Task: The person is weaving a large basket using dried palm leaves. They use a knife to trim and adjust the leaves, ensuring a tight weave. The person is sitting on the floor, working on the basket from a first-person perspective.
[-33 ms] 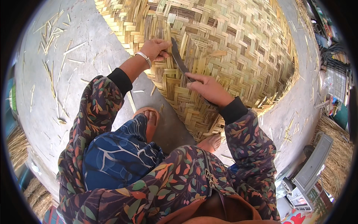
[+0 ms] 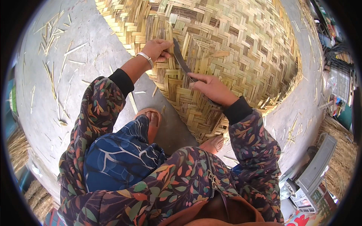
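The knife (image 2: 182, 61) is over the near left part of the woven mat (image 2: 249, 56), its blade beside the left hand (image 2: 156, 51). The main risk is a cut: if the blade slips or jerks left, it could catch those fingertips, which are very near its far end. A push that goes too deep might also nick neighbouring strips (the weave looks tight here).

The right hand (image 2: 211, 89) is wrapped around the knife's handle, forefinger reaching toward the blade. The left thumb and forefinger come together at a pale strip (image 2: 170, 32); whether they pinch it, I cannot tell.

The knife's tip points far and somewhat left; its long axis slants from near right to far left, the blade curving slightly.
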A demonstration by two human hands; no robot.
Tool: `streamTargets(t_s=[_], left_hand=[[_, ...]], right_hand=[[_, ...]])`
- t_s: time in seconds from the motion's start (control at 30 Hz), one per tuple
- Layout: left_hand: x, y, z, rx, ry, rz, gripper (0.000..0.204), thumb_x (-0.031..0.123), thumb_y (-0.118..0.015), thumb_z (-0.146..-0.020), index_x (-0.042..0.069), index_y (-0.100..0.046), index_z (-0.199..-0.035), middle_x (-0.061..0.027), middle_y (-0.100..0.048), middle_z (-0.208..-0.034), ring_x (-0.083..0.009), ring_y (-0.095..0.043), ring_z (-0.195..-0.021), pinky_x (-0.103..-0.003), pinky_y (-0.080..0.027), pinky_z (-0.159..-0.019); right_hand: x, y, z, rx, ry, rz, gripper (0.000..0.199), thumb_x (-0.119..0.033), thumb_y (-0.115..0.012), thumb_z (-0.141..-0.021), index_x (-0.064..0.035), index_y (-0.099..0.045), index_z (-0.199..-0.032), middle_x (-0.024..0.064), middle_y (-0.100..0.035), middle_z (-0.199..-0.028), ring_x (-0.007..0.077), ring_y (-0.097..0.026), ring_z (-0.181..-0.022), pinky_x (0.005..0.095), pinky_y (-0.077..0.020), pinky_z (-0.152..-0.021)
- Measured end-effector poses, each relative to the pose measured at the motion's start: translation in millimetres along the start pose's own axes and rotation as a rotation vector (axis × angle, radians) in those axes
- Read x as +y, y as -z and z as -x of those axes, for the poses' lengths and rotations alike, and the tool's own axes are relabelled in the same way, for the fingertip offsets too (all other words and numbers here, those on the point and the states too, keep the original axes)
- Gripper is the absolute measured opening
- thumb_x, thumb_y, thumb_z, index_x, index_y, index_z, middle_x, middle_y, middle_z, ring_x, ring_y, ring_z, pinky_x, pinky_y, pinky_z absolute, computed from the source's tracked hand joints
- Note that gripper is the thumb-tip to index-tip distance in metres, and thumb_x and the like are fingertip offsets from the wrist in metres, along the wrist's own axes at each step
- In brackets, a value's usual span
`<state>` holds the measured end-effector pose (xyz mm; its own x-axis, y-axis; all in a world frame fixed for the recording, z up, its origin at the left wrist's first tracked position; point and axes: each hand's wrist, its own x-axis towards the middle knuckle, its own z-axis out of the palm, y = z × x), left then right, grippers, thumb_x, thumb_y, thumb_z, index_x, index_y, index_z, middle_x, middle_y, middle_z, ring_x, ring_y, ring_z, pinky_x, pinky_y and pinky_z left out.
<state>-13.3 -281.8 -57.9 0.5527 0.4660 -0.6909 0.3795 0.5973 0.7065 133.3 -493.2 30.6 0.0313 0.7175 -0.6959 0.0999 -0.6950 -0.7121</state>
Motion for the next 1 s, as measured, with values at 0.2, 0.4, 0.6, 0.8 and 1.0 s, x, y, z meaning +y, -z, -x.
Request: streamTargets(t_s=[0.2, 0.4, 0.6, 0.8, 1.0], left_hand=[[6, -4, 3, 0.055, 0.054, -0.013, 0.035, 0.040, -0.067, -0.090, 0.007, -0.066, -0.100, 0.0010, -0.062, -0.077, -0.0061, -0.056, -0.054, -0.020, -0.043, -0.045], [11, -12, -1, 0.075, 0.033, -0.025, 0.027, 0.034, -0.067, -0.090, 0.007, -0.065, -0.089, 0.0022, -0.056, -0.065, -0.0067, -0.050, -0.046, -0.022, -0.038, -0.038], [5, -6, 2, 0.105, 0.191, 0.094, 0.018, 0.022, -0.064, -0.090, 0.005, -0.063, -0.084, 0.0011, -0.050, -0.058, -0.0092, -0.043, -0.039, -0.026, -0.030, -0.033], [-1, -15, -5, 0.089, 0.267, 0.076, 0.024, 0.023, -0.067, -0.087, 0.006, -0.059, -0.073, -0.0028, -0.050, -0.056, -0.0139, -0.046, -0.039, -0.028, -0.033, -0.033], [11, -14, -16, 0.114, 0.175, -0.286, 0.037, 0.035, -0.073, -0.084, 0.001, -0.065, -0.095, -0.0049, -0.057, -0.064, -0.0126, -0.057, -0.048, -0.027, -0.045, -0.040]], right_hand=[[-32, 10, -1, -0.003, -0.004, 0.089, 0.057, -0.031, -0.063, -0.084, 0.0031, -0.055, -0.129, 0.0173, -0.068, -0.114, 0.0227, -0.063, -0.107, 0.0303, -0.0450, -0.094], [4, -33, -23, 0.240, 0.141, 0.342, 0.055, -0.031, -0.062, -0.084, 0.0024, -0.056, -0.127, 0.0227, -0.066, -0.110, 0.0303, -0.066, -0.095, 0.0347, -0.0492, -0.084], [3, -48, -35, 0.385, 0.176, 0.380, 0.056, -0.036, -0.061, -0.080, -0.0059, -0.058, -0.127, 0.0257, -0.066, -0.095, 0.0397, -0.064, -0.088, 0.0421, -0.0508, -0.080], [4, -48, -34, 0.386, 0.136, 0.433, 0.055, -0.034, -0.060, -0.080, -0.0078, -0.058, -0.127, 0.0235, -0.067, -0.090, 0.0403, -0.065, -0.086, 0.0468, -0.0505, -0.079], [-5, -50, -31, 0.357, 0.086, 0.476, 0.055, -0.035, -0.061, -0.079, -0.0126, -0.057, -0.129, 0.0203, -0.068, -0.091, 0.0398, -0.065, -0.086, 0.0479, -0.0507, -0.078]])
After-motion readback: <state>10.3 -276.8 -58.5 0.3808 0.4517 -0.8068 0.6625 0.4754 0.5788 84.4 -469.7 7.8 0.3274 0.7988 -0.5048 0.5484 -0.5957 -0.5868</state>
